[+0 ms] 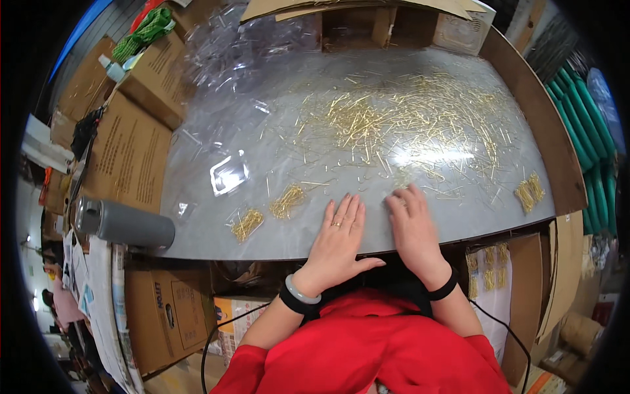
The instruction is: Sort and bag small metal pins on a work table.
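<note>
My left hand (338, 240) lies palm down at the table's near edge, its fingers stretched out and nothing seen in it. To its right, my right hand (417, 233) has its fingers curled down to the tabletop, close to a few thin gold wire hooks; whatever is under the fingertips is hidden. Beyond both hands spreads a loose heap of gold wire hooks (357, 118). Left of my left hand sit two small clumps of hooks, one nearer (246, 225) and one farther (287, 201). Another clump (529, 192) rests at the right edge.
Clear plastic bags (230, 56) pile up at the far left of the grey table (295, 240). A grey bottle (134, 224) lies at the left corner. Cardboard walls (545, 111) border the table. Below right, a box holds packed hook bags (489, 268).
</note>
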### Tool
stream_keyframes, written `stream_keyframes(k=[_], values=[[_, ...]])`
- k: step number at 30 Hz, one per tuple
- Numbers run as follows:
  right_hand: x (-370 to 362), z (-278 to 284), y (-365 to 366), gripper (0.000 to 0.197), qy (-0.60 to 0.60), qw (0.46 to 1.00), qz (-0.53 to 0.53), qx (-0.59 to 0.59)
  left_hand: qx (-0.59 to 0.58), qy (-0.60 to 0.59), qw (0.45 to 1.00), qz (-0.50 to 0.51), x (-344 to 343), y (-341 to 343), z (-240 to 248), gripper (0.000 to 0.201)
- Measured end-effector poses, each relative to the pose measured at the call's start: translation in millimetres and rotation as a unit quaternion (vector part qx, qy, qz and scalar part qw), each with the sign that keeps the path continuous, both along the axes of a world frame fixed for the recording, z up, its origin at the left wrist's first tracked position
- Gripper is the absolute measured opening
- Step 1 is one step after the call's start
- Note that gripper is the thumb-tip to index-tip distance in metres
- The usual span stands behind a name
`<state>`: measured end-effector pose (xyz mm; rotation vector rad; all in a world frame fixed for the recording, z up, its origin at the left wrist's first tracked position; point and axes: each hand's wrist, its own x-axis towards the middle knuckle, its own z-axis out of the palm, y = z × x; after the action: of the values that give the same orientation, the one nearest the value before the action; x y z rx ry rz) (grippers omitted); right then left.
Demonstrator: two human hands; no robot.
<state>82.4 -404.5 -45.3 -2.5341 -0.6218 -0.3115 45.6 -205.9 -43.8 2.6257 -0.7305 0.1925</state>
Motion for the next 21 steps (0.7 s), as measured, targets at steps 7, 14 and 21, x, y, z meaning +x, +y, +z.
stream_keyframes(k=[7, 14, 21], values=[[-2, 1, 3, 0.034, -0.019, 0.992, 0.090, 0.083, -0.086, -0.011, 0.996, 0.036, 3, 10, -15, 0.095], [-16, 19, -9, 0.040, -0.033, 0.998, 0.014, -0.042, -0.069, 0.012, 0.997, 0.044, 11, 4, 1, 0.092], [0, 35, -10, 0.038, 0.085, 0.980, 0.176, 0.039, -0.029, -0.016, 0.999, 0.035, 12, -3, -5, 0.076]])
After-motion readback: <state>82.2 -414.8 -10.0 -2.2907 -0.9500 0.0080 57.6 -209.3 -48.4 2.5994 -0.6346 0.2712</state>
